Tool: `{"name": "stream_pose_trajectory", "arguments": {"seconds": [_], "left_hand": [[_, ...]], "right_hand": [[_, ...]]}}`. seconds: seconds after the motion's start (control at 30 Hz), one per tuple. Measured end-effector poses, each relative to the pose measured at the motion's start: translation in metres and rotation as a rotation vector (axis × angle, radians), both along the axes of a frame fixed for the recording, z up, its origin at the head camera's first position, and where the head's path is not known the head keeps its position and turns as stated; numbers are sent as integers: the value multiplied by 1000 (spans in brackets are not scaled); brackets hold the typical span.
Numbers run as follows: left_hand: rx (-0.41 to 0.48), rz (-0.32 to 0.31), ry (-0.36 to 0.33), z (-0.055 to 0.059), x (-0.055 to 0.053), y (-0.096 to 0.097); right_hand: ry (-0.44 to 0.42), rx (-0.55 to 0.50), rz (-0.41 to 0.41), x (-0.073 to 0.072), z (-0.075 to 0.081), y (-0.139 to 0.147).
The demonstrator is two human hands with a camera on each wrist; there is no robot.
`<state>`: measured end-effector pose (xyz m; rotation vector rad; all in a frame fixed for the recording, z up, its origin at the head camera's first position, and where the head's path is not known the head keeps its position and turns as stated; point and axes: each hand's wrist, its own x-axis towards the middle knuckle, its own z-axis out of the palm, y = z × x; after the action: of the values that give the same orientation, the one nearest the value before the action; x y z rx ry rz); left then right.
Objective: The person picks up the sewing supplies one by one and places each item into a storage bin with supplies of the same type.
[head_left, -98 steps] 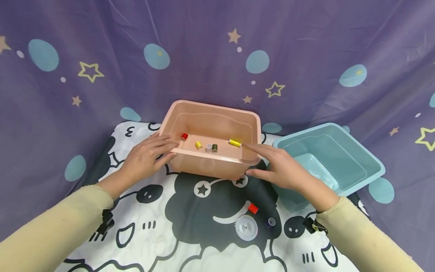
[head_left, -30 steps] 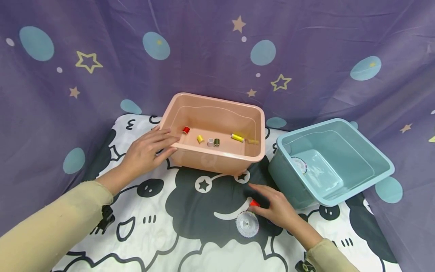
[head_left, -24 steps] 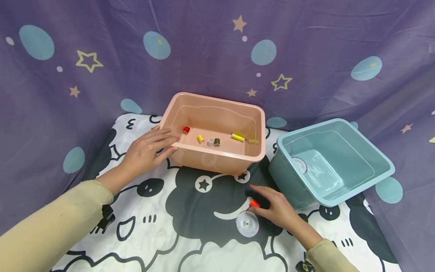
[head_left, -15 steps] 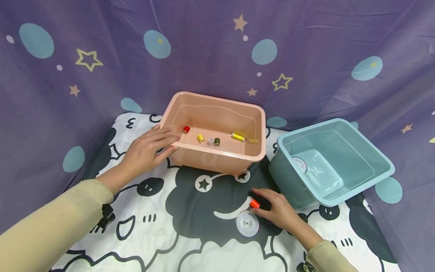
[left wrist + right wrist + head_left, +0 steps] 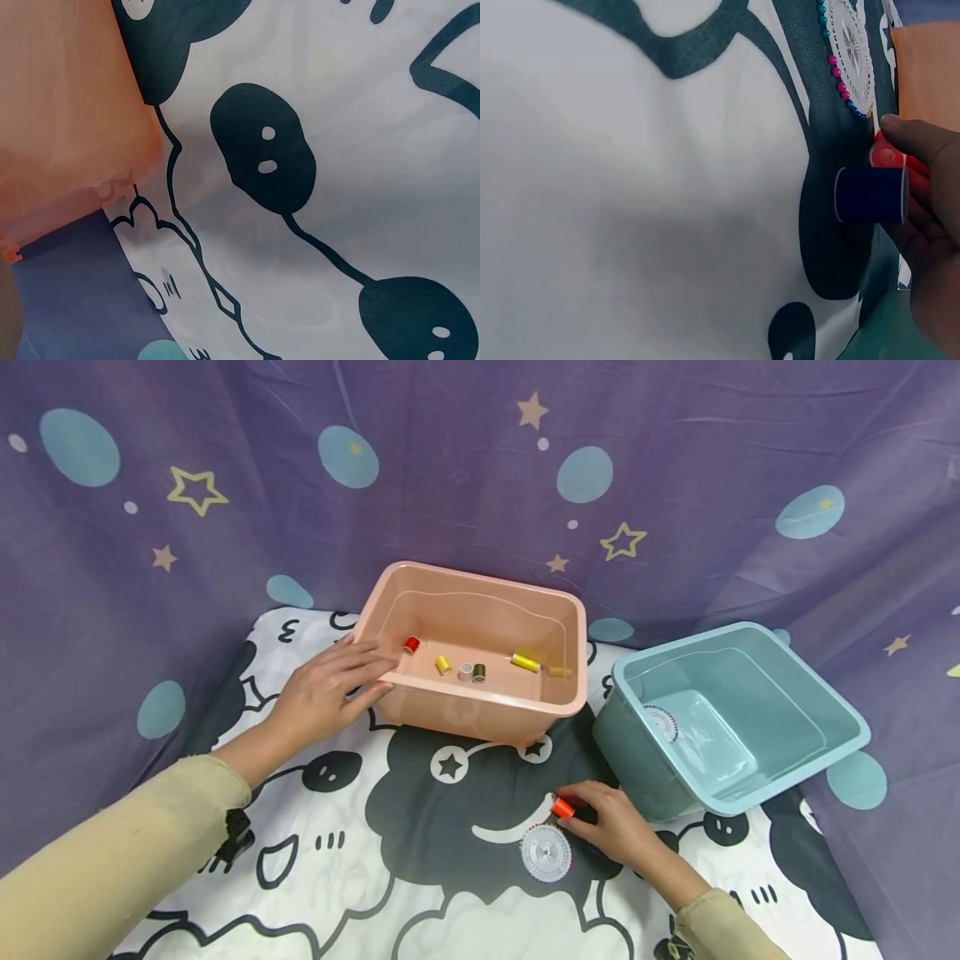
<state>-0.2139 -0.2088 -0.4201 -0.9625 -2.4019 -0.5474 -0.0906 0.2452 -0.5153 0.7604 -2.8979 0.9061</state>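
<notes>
My right hand (image 5: 611, 822) pinches a red thread spool (image 5: 562, 807) between thumb and fingers, low over the dark part of the printed cloth. Right beside that hand, in the right wrist view, stands a dark blue thread spool (image 5: 870, 195); the hand hides it in the head view. A round white pin wheel (image 5: 546, 853) with coloured pin heads lies just in front of the red spool. My left hand (image 5: 318, 689) rests on the near left corner of the pink bin (image 5: 480, 697), fingers straight over the rim, thumb against the outside.
Inside the pink bin lie a red spool (image 5: 411, 645), a short yellow spool (image 5: 443, 665), a white one (image 5: 466, 672), a green one (image 5: 479, 672) and a longer yellow one (image 5: 524, 662). The teal bin (image 5: 750, 797) at right holds another pin wheel (image 5: 662, 723). A purple curtain (image 5: 465, 485) hangs behind.
The right hand has come from the pink bin's right side down to the red spool on the cloth, and its fingers have closed on it. The left hand has stayed on the rim.
</notes>
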Motion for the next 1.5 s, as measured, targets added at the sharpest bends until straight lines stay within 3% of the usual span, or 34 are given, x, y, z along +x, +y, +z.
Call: {"name": "stream_pose_trajectory", "arguments": {"seconds": [0.37, 0.83, 1.27, 1.5], "left_hand": [[19, 0, 0, 0, 1, 0], [2, 2, 6, -1, 0, -2], [-3, 6, -2, -1, 0, -1], [5, 5, -5, -1, 1, -1]], "right_hand": [[20, 6, 50, -4, 3, -3], [54, -67, 93, -18, 39, -31], [180, -123, 115, -29, 75, -45], [304, -159, 134, -37, 92, -47]]}}
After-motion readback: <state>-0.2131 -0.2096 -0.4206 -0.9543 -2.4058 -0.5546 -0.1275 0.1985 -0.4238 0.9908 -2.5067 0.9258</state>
